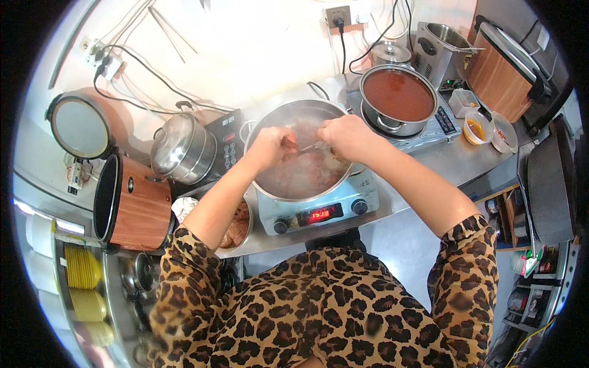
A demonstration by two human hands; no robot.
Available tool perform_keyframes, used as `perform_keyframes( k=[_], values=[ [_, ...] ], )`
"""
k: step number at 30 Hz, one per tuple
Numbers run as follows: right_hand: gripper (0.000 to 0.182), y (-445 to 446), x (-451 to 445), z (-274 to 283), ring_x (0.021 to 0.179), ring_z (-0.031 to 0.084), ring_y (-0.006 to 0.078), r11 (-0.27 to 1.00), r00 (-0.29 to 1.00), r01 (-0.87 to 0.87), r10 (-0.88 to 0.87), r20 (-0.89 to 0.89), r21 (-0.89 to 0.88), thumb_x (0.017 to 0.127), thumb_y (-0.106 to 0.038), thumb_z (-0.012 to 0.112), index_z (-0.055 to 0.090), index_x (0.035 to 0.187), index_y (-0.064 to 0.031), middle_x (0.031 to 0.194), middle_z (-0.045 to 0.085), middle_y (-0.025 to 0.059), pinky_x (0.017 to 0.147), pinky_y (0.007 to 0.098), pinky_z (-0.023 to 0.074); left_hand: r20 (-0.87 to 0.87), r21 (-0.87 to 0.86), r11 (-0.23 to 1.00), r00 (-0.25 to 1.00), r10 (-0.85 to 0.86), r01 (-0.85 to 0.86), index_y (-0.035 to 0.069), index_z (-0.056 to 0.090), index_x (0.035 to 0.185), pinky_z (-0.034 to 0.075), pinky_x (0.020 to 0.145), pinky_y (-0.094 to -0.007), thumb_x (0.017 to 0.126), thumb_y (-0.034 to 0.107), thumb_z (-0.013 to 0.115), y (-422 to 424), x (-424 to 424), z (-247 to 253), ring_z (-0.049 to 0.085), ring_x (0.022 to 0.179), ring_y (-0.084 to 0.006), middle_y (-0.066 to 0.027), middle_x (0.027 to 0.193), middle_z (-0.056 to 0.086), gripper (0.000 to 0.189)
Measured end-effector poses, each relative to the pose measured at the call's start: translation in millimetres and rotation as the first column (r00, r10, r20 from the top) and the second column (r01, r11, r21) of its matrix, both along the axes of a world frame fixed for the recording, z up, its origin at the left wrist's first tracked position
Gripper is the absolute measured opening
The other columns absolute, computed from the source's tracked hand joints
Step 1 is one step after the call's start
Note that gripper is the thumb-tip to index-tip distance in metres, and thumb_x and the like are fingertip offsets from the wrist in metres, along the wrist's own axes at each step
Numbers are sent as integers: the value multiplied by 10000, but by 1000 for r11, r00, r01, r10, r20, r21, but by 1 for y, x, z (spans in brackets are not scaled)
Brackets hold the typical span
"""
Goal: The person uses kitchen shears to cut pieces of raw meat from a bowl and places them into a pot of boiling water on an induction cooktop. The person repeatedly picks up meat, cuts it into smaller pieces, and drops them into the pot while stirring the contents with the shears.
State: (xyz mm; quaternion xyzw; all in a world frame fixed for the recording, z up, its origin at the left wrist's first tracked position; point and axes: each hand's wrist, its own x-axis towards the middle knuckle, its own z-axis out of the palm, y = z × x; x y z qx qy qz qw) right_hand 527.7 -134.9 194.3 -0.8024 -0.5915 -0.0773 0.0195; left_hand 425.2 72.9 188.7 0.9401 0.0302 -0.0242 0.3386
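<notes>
Both my hands are over a large steaming steel pot (301, 199) that stands on an induction cooker (322, 216) with a lit red display. My left hand (272, 146) grips a brownish-red piece, probably meat (289, 143), above the pot. My right hand (347, 137) is closed around something thin; a metal utensil (312, 147) reaches from it towards the left hand's piece. Steam blurs the spot where they meet. Reddish pieces of meat (308, 168) lie in cloudy liquid inside the pot. A bowl of brown meat (237, 230) sits below my left forearm.
A pot of red-brown broth (399, 94) stands on a second cooker at right, with small plastic containers (477, 129) beside it. At left are a lidded steel steamer (181, 149) and a wood-patterned cooker (138, 202) with its lid raised. Cords (138, 60) run along the wall.
</notes>
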Motion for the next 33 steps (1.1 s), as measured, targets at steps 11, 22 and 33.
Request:
perform_keyframes(
  k=[11, 22, 33],
  values=[
    [259, -14, -9, 9, 840, 666, 307, 1000, 999, 20, -20, -37, -5, 687, -151, 686, 660, 925, -53, 902, 662, 129, 734, 400, 537, -82, 31, 1000, 997, 7, -5, 9, 656, 837, 490, 507, -284, 824, -81, 588, -4, 6, 0, 614, 597, -123, -62, 690, 661, 114],
    [243, -27, 2, 0, 855, 664, 296, 992, 996, 86, -88, -11, -97, 698, -164, 674, 662, 915, -55, 883, 660, 133, 734, 397, 538, 68, -35, 988, 987, -149, 151, 7, 606, 817, 494, 638, -260, 707, -172, 559, 10, 4, -4, 596, 719, -100, -58, 774, 672, 215],
    [101, -15, 3, -5, 805, 672, 323, 999, 998, 13, -10, -59, 49, 704, -115, 649, 672, 780, -52, 816, 669, 149, 688, 415, 538, 172, -12, 991, 977, -127, 131, 4, 627, 852, 509, 593, -279, 691, -151, 577, 2, -1, -8, 642, 673, -149, -69, 721, 636, 229]
  ],
)
